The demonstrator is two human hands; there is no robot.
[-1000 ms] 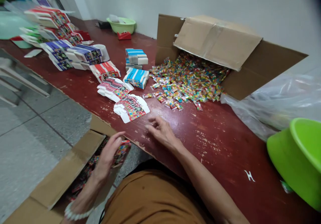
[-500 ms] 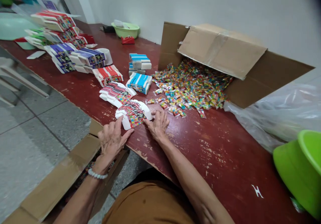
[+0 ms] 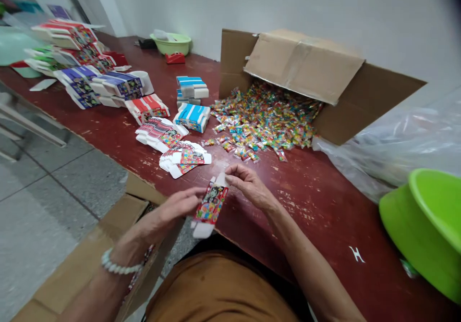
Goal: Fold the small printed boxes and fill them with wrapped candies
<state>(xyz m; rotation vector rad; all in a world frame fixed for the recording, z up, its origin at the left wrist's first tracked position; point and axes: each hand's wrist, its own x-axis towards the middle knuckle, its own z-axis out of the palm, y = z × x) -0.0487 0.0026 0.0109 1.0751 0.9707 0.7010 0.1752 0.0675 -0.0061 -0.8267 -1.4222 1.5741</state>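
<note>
A flat, unfolded small printed carton (image 3: 211, 204), red with cartoon art and white flaps, hangs above the near table edge. My left hand (image 3: 173, 211) holds its left side and my right hand (image 3: 248, 185) pinches its top flap. Just beyond lies a small stack of the same flat cartons (image 3: 185, 158) on the dark red table (image 3: 317, 202). A second fanned stack (image 3: 160, 133) lies further left. A heap of small colourful wrapped candies (image 3: 262, 122) spills from a cardboard box lying on its side (image 3: 309, 67).
Stacks of blue, red and purple cartons (image 3: 108, 84) line the table's far left. A bright green basin (image 3: 428, 226) and clear plastic bag (image 3: 396, 139) sit at right. An open cardboard box (image 3: 108, 245) stands on the floor by my left knee. A green bowl (image 3: 171, 43) is far back.
My left hand came up from the floor box to the table. Both hands reached the near stack, took one flat carton off it and drew it toward me.
</note>
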